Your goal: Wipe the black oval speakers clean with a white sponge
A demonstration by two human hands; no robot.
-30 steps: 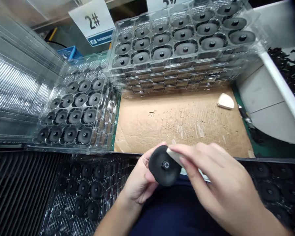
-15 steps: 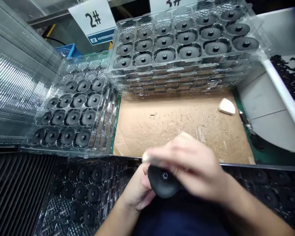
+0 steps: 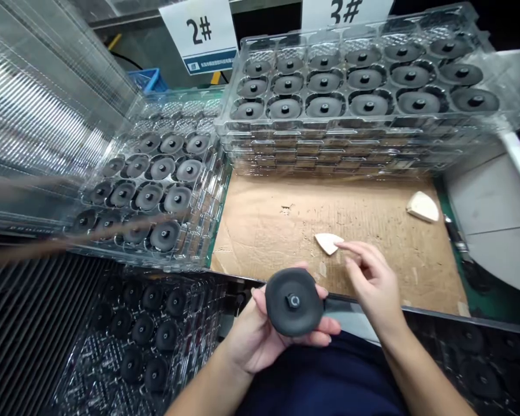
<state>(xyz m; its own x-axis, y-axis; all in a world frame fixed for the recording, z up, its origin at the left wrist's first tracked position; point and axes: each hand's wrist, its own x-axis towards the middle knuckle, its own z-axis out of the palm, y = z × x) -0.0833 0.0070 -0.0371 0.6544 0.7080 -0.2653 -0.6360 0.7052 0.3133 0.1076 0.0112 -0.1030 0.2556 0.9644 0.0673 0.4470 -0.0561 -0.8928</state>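
Observation:
My left hand (image 3: 260, 338) grips a round black disc (image 3: 293, 302) with a small central hub, holding it face up near the table's front edge. My right hand (image 3: 370, 277) reaches over the brown cardboard sheet (image 3: 372, 208), fingers loosely spread. Its fingertips touch a small cream wedge-shaped piece (image 3: 328, 242) lying on the cardboard. Whether the fingers pinch the wedge or only rest against it is unclear.
Clear plastic trays of black discs are stacked at the back (image 3: 364, 98) and at the left (image 3: 156, 185). Another tray of discs (image 3: 147, 341) lies low at the front left. A second cream wedge (image 3: 423, 207) sits at the cardboard's right. Signs 2# (image 3: 199, 32) and 3# stand behind.
My right hand left the disc and moved forward onto the cardboard, where the cream wedge it was rubbing on the disc now lies. The left hand still holds the disc.

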